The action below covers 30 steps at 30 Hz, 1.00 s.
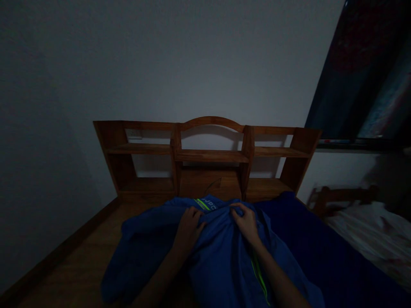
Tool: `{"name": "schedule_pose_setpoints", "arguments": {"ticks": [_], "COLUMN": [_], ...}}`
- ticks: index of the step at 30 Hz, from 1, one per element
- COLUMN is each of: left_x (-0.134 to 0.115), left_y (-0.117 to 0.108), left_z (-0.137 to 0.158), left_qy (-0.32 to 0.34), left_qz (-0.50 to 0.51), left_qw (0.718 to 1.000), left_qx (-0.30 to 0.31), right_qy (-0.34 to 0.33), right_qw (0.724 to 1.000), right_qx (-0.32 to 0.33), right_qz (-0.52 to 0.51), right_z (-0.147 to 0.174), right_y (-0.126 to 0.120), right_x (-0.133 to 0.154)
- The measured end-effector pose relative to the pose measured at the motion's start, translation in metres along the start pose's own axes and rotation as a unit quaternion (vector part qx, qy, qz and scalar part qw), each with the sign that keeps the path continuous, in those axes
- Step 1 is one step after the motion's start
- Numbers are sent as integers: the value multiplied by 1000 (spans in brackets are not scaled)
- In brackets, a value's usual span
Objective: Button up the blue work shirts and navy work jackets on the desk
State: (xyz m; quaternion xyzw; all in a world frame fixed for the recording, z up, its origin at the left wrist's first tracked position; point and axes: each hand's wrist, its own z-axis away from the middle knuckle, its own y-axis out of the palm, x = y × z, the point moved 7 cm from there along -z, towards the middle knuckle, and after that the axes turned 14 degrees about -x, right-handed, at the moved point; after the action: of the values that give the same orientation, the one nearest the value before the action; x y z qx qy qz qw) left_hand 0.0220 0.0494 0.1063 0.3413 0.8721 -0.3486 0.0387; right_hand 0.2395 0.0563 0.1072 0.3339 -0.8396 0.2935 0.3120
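A blue jacket with bright yellow-green stripes and pale lettering lies spread and rumpled on the wooden surface in front of me. My left hand rests on its upper middle, fingers curled into the cloth near the lettering. Pinching a fold of the same cloth, my right hand sits a little to the right. Creases run between the two hands. One sleeve-like part bulges out to the left, and my forearms cover some of the fabric.
A wooden shelf unit with an arched top stands behind the jacket against the wall. Dark blue cloth lies to the right. Beyond it are a wooden chair back and a whitish bundle. The room is dim.
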Motion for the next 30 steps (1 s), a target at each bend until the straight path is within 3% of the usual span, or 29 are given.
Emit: {"name": "schedule_pose_setpoints", "arguments": {"ticks": [4,8,12,14,19,27,30], "left_x": [3,8,15,17,21,29,29], "left_y": [14,22,24,26,26,38,43], "left_z": [8,20,23,22,23,29,29], "left_qy": [-6,-39,-76,-100,-175,-240,-268], "left_qz": [-1,4,34,85,215,332,367], "left_qw": [1000,999,997,991,960,911,887], "left_qx": [26,14,-1,14,25,50,80], "right_qy": [-8,-116,-250,-273,-225,-80,-10], "right_qw": [994,975,955,948,959,987,988], "right_qx": [10,18,100,143,172,134,148], "right_qz": [112,188,123,76,29,-29,-38], "right_z": [4,15,35,45,53,47,46], "right_y": [4,11,26,33,41,50,56], "right_x": [-15,3,48,65,71,35,19]}}
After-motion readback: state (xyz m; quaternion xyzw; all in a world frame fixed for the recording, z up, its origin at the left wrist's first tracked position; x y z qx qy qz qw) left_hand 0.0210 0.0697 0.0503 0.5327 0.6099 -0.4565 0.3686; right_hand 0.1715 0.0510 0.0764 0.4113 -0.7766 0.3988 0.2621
